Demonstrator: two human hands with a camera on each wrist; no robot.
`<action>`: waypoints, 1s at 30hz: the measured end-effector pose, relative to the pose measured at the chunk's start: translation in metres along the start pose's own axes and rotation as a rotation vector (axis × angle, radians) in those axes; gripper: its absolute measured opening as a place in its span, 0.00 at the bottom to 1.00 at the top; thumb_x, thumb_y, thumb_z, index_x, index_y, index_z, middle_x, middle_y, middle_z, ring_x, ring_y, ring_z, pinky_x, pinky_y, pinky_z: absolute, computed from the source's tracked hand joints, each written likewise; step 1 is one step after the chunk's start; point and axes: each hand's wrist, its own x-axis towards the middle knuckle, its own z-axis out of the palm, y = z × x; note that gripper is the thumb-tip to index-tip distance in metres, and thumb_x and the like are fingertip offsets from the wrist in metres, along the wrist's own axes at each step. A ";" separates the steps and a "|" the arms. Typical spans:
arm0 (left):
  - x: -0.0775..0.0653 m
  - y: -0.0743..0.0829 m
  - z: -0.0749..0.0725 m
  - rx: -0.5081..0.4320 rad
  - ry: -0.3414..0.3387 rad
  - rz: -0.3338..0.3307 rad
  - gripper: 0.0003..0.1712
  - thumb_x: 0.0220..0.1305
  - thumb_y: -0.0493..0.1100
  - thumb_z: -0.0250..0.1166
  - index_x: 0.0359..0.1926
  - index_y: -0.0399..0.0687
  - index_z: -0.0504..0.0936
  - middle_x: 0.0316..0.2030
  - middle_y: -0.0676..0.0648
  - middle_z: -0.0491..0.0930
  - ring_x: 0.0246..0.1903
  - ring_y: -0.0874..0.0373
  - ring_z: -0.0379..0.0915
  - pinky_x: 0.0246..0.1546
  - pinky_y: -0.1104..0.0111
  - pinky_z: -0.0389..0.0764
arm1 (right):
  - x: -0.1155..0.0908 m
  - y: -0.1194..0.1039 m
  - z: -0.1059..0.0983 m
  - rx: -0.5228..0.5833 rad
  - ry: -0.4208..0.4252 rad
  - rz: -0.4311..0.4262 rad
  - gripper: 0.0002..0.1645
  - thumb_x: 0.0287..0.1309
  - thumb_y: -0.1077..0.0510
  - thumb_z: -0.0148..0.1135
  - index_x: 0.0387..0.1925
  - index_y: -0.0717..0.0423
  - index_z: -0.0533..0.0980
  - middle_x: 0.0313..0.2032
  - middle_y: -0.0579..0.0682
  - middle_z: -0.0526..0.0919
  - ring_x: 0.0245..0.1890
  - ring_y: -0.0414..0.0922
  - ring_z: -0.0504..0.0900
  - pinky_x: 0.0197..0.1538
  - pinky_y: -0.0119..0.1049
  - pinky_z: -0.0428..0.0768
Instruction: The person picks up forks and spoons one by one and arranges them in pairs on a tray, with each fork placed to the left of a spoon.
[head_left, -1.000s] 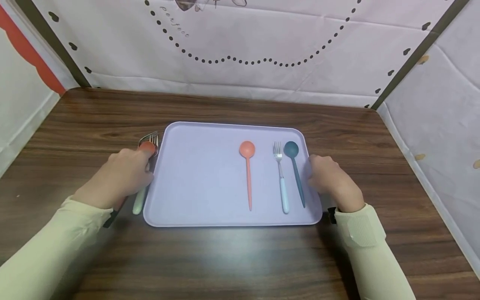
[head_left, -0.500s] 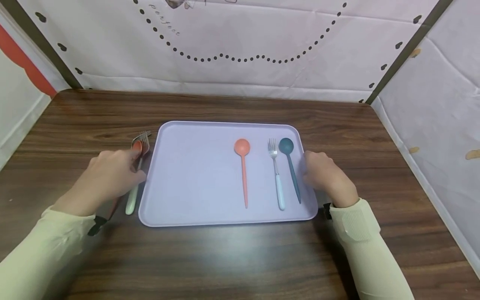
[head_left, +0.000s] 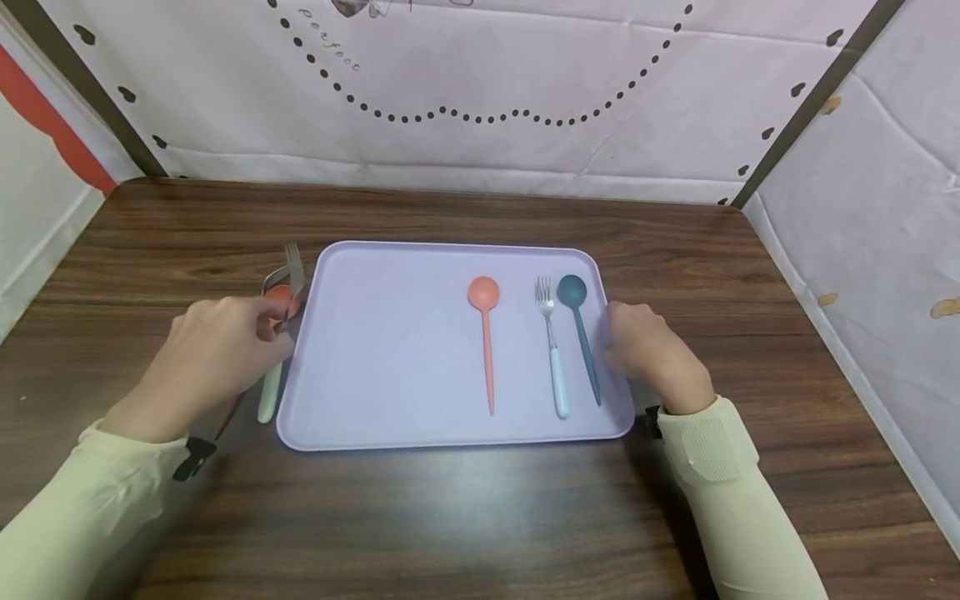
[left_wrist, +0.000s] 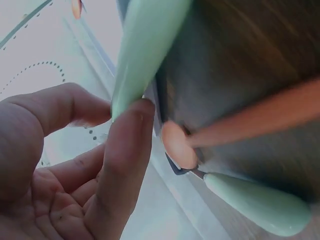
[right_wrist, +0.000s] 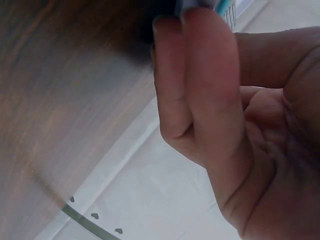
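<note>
My left hand [head_left: 213,358] pinches a fork [head_left: 295,262] between thumb and fingertips, near where its pale green handle [left_wrist: 150,45] meets the neck. The fork's tines point away, left of the lilac tray [head_left: 382,350]. Beneath it lie an orange spoon [head_left: 279,297] and a second fork [head_left: 273,278], whose green handle [left_wrist: 257,205] shows in the left wrist view. My right hand [head_left: 651,354] grips the tray's right rim with bent fingers [right_wrist: 210,75]; the rim is mostly hidden by them.
On the tray's right half lie a coral spoon [head_left: 484,296], a fork with a light blue handle [head_left: 558,387] and a dark teal spoon [head_left: 573,293]. The wooden table [head_left: 450,525] is bounded by white printed cloth [head_left: 480,75] behind and at the sides.
The left hand's fingertips have closed on the green-handled fork, and its tines have moved up and away from the orange spoon. The right hand has stayed at the tray. The view shifted slightly earlier.
</note>
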 end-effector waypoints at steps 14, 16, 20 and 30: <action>-0.001 0.017 -0.002 -0.007 0.057 0.046 0.11 0.50 0.43 0.60 0.34 0.42 0.82 0.22 0.49 0.79 0.18 0.53 0.66 0.20 0.58 0.64 | 0.000 0.002 0.001 0.005 0.024 -0.017 0.19 0.50 0.67 0.53 0.46 0.72 0.67 0.31 0.61 0.75 0.26 0.50 0.74 0.26 0.42 0.77; -0.001 0.020 -0.001 -0.002 0.055 0.054 0.12 0.49 0.43 0.60 0.33 0.42 0.82 0.22 0.49 0.79 0.19 0.53 0.66 0.20 0.58 0.64 | 0.000 0.002 0.001 0.002 0.025 -0.020 0.19 0.50 0.67 0.53 0.45 0.72 0.68 0.30 0.60 0.75 0.26 0.50 0.74 0.26 0.42 0.77; 0.002 0.027 0.001 -0.001 0.038 0.058 0.14 0.48 0.44 0.60 0.34 0.42 0.83 0.24 0.49 0.79 0.20 0.53 0.68 0.19 0.58 0.67 | 0.001 0.003 0.001 0.001 0.030 -0.029 0.18 0.50 0.67 0.53 0.44 0.71 0.68 0.28 0.59 0.75 0.25 0.50 0.74 0.24 0.41 0.76; 0.010 0.041 0.004 -0.001 -0.036 0.101 0.15 0.48 0.45 0.59 0.35 0.41 0.83 0.23 0.49 0.80 0.23 0.54 0.72 0.19 0.60 0.72 | 0.000 0.003 0.002 0.014 0.007 -0.013 0.19 0.52 0.67 0.52 0.47 0.72 0.66 0.30 0.60 0.75 0.26 0.50 0.74 0.25 0.40 0.77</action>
